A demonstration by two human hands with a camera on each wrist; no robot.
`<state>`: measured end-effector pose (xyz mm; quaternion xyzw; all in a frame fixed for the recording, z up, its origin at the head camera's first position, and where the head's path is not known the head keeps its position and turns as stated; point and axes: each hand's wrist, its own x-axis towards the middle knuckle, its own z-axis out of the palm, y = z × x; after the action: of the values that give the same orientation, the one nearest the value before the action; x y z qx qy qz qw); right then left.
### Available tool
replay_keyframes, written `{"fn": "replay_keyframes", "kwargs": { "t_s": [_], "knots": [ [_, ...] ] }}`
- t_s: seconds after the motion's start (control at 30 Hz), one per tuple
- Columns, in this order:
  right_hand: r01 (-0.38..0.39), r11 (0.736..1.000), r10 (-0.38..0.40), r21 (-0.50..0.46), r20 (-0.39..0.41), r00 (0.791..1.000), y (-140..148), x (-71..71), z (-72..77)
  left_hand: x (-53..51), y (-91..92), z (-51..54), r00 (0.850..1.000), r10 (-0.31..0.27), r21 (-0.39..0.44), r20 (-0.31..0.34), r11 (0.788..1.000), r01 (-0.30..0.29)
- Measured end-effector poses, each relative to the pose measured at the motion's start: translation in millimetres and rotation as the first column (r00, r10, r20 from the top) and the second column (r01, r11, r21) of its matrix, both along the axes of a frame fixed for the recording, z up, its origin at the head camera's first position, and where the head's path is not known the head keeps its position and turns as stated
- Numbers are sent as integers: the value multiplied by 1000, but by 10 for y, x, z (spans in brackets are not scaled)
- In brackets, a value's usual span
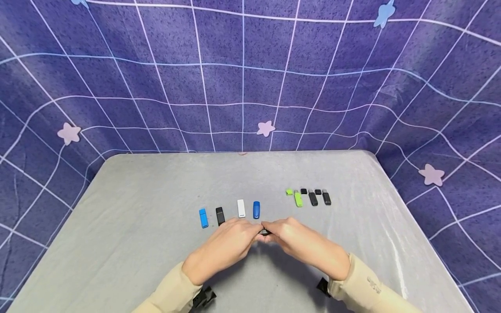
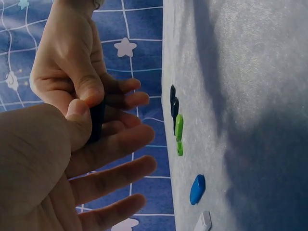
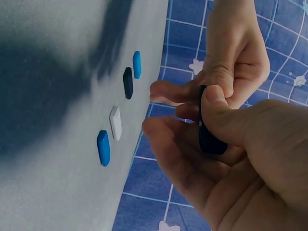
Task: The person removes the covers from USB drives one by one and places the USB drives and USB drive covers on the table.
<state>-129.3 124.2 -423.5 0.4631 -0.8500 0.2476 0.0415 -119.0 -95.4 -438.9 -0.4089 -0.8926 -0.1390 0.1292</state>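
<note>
Head view: our left hand [image 1: 234,236] and right hand [image 1: 294,236] each pinch the dark stick [image 3: 211,142], held between them above the bench [image 1: 137,234]. Step, we judge: uncapping; next calls for a straight pull.

Held black stick [image 3: 213,143]: smooth plastic, apparently matt. Dark blue stick [image 2: 197,190]: glossy plastic. Backdrop [image 1: 223,82]: cloth.

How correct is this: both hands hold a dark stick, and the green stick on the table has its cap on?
One mistake: the cap is off; the head view shows it beside the green stick. The left hand and right hand do hold a dark stick.
</note>
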Motion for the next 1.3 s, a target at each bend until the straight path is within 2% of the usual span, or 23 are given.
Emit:
{"fn": "replay_keyframes", "kwargs": {
  "t_s": [0.17, 0.33, 0.53, 0.63, 0.77, 0.9, 1.03, 1.3],
  "knots": [
    [59, 998, -59, -2, 4, 998, -21, 5, -2, -12, 30, 8, 999, 49, 64, 18, 997, -50],
    [123, 991, -123, -52, -4, 992, -41, 20, -24, 6, 57, 8, 994, 92, 173, 55, 980, -100],
    [130, 985, -134, -117, -30, 991, -54, 33, -55, 13, 61, 9, 989, 103, 228, 102, 966, -124],
    [91, 990, -100, -104, -76, 992, -48, 18, -71, 3, 47, 15, 989, 86, 192, 118, 976, -107],
    [55, 998, -56, -12, -129, 990, -36, -1, -80, -5, 34, 16, 991, 35, 107, 132, 993, -49],
    [54, 996, -47, 64, -115, 992, -42, -3, -74, -1, 39, 7, 995, 10, 63, 99, 998, -16],
    [61, 995, -53, 74, -104, 993, -57, -4, -59, -6, 52, 16, 997, 8, 64, 75, 998, -13],
    [53, 991, -46, 125, -59, 997, -73, -27, -16, -11, 72, 32, 995, 27, 43, 93, 999, -31]
  ]
}}
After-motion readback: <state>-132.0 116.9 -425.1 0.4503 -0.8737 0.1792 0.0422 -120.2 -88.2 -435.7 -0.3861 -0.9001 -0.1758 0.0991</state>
